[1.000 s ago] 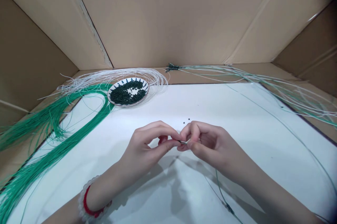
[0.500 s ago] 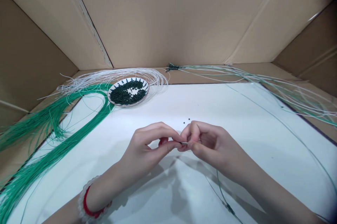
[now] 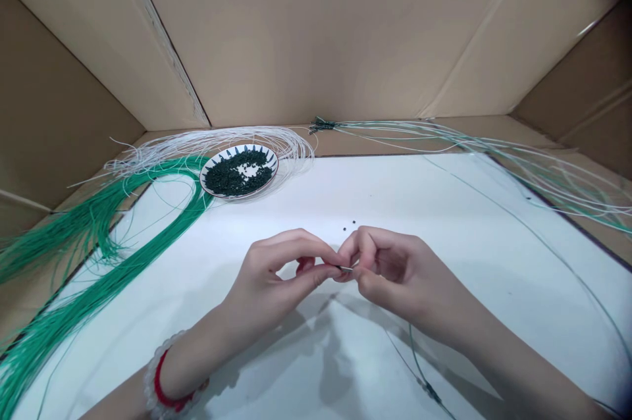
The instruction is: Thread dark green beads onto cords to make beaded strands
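Observation:
My left hand (image 3: 291, 268) pinches a thin, short dark piece (image 3: 346, 268) between thumb and forefinger; its pale end reaches across to my right hand (image 3: 390, 268). The fingers of my right hand are pressed together at that end, and the two hands nearly touch. Whether a strand or bead is between the fingertips is too small to tell. Below my right hand hang a green strand (image 3: 413, 347) and a thinner pale one, meeting at a dark knotted part (image 3: 431, 392). Two dark beads (image 3: 349, 226) lie on the white board just beyond the fingertips.
A plate (image 3: 273, 162) of dark green beads stands at the back left. Green strands (image 3: 143, 259) spread along the left, white strands (image 3: 192, 141) behind. A bundle with a dark end (image 3: 323, 124) runs along the back to the right. Cardboard walls (image 3: 320, 31) surround the white board (image 3: 395, 189).
Both hands keep their pinching grips almost unmoved. The strand hanging below my right hand has shifted very slightly to the right.

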Demonstrator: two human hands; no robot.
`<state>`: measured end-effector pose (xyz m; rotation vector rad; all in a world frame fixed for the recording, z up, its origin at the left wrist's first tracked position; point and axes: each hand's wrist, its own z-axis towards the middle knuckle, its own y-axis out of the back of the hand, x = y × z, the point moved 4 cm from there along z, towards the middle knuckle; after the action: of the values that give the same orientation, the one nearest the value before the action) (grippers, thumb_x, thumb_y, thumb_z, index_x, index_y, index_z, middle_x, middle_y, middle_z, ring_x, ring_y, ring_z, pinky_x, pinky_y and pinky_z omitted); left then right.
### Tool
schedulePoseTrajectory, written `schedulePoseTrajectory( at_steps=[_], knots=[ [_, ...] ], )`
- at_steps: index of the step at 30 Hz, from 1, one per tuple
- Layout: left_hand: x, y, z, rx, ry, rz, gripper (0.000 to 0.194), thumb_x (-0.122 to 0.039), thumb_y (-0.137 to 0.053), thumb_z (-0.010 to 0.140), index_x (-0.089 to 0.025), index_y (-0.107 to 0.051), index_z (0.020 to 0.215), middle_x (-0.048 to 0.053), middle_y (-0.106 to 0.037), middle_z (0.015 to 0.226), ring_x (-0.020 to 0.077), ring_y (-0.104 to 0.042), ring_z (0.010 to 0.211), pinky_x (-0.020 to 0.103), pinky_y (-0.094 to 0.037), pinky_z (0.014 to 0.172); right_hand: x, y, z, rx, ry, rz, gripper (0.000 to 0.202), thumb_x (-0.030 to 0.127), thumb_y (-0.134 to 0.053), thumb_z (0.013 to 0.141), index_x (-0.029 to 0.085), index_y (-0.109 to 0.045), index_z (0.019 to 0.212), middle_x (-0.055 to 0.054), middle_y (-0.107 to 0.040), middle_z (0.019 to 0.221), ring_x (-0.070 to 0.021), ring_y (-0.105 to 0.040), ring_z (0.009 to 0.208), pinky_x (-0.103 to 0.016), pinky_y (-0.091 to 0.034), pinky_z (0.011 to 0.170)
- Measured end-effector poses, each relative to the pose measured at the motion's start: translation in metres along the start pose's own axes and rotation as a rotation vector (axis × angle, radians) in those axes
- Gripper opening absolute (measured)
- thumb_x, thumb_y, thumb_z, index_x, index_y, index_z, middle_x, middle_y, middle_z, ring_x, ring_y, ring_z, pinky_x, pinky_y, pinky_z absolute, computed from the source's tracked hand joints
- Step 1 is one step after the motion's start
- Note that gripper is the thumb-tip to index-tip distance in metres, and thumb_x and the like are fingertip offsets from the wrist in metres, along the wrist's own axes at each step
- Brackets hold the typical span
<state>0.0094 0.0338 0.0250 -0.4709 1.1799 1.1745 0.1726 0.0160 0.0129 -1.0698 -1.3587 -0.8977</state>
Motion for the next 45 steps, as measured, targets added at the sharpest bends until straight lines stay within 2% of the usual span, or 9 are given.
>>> schedulePoseTrajectory(
  at_steps=[4, 8, 12, 15, 20, 30, 36, 41, 45],
  knots=[
    [0.003, 0.001, -0.002, -0.013, 0.081, -0.046, 0.01, -0.011, -0.072, 0.086, -0.019, -0.079, 0.087, 0.004, -0.076, 0.08, 0.0158, -0.065, 0.071, 0.027, -0.049, 0.064, -0.002, 0.0, 0.001, 0.044, 0.008, 0.046, 0.023, 0.013, -0.066, 0.076, 0.021, -0.048, 0.065, -0.002, -0.065, 0.089, -0.018, -0.064, 0.084, -0.03, -0.048, 0.074],
    [0.007, 0.002, -0.002, -0.046, 0.155, -0.096, 0.01, -0.013, -0.074, 0.084, -0.021, -0.08, 0.084, 0.004, -0.075, 0.08, 0.017, -0.065, 0.072, 0.028, -0.048, 0.063, -0.005, 0.0, 0.002, 0.038, 0.001, 0.109, 0.023, 0.015, -0.07, 0.077, 0.02, -0.052, 0.065, -0.001, -0.064, 0.087, -0.0165, -0.065, 0.08, -0.032, -0.05, 0.075],
    [0.007, 0.003, -0.001, -0.067, 0.222, -0.13, 0.01, -0.012, -0.077, 0.08, -0.022, -0.08, 0.08, 0.003, -0.075, 0.079, 0.016, -0.064, 0.071, 0.026, -0.048, 0.063, -0.008, -0.001, 0.002, 0.053, -0.004, 0.202, 0.03, 0.031, -0.079, 0.081, 0.018, -0.057, 0.067, 0.0, -0.065, 0.085, -0.0141, -0.068, 0.077, -0.029, -0.053, 0.074],
    [0.007, 0.003, 0.0, -0.077, 0.262, -0.164, 0.01, -0.013, -0.078, 0.078, -0.023, -0.08, 0.076, 0.001, -0.074, 0.076, 0.0144, -0.062, 0.068, 0.024, -0.048, 0.062, -0.009, -0.001, 0.002, 0.039, -0.013, 0.241, 0.039, 0.046, -0.083, 0.077, 0.017, -0.059, 0.067, 0.0, -0.067, 0.085, -0.0126, -0.07, 0.077, -0.026, -0.054, 0.074],
    [0.009, 0.001, 0.002, -0.076, 0.285, -0.189, 0.01, -0.013, -0.077, 0.079, -0.022, -0.081, 0.078, 0.001, -0.074, 0.078, 0.0139, -0.062, 0.069, 0.024, -0.048, 0.063, -0.009, 0.0, 0.002, 0.01, -0.026, 0.23, 0.043, 0.051, -0.085, 0.072, 0.017, -0.058, 0.066, 0.0, -0.069, 0.083, -0.0134, -0.07, 0.076, -0.027, -0.055, 0.074],
    [0.007, 0.002, 0.002, -0.095, 0.267, -0.215, 0.013, -0.01, -0.077, 0.077, -0.023, -0.081, 0.076, 0.001, -0.074, 0.077, 0.0136, -0.063, 0.071, 0.023, -0.048, 0.063, -0.008, -0.002, 0.001, 0.007, -0.006, 0.243, 0.029, 0.03, -0.082, 0.08, 0.018, -0.059, 0.067, 0.0, -0.069, 0.083, -0.0112, -0.067, 0.076, -0.022, -0.054, 0.071],
    [0.017, 0.001, 0.001, -0.104, 0.44, -0.409, 0.009, -0.014, -0.08, 0.075, -0.023, -0.081, 0.075, -0.002, -0.067, 0.067, 0.0089, -0.053, 0.059, 0.019, -0.041, 0.055, -0.009, -0.003, 0.002, 0.047, 0.019, 0.298, 0.026, 0.032, -0.078, 0.085, 0.019, -0.062, 0.07, 0.001, -0.068, 0.087, -0.0117, -0.069, 0.079, -0.026, -0.058, 0.079],
    [0.024, 0.0, -0.003, -0.086, 0.586, -0.473, 0.002, -0.021, -0.081, 0.076, -0.021, -0.08, 0.077, -0.004, -0.062, 0.059, 0.0072, -0.045, 0.054, 0.018, -0.035, 0.053, -0.001, -0.002, 0.0, -0.051, 0.08, 0.056, 0.018, 0.034, -0.072, 0.089, 0.022, -0.066, 0.077, 0.0, -0.068, 0.086, -0.0143, -0.065, 0.081, -0.027, -0.055, 0.076],
    [0.026, -0.001, -0.003, -0.062, 0.602, -0.472, 0.01, -0.027, -0.082, 0.076, -0.019, -0.078, 0.078, -0.005, -0.057, 0.058, 0.0085, -0.043, 0.054, 0.021, -0.034, 0.054, 0.007, 0.001, -0.002, -0.157, 0.154, -0.175, 0.015, 0.028, -0.067, 0.091, 0.024, -0.068, 0.077, 0.0, -0.067, 0.081, -0.0145, -0.062, 0.075, -0.025, -0.051, 0.068]
  ],
)
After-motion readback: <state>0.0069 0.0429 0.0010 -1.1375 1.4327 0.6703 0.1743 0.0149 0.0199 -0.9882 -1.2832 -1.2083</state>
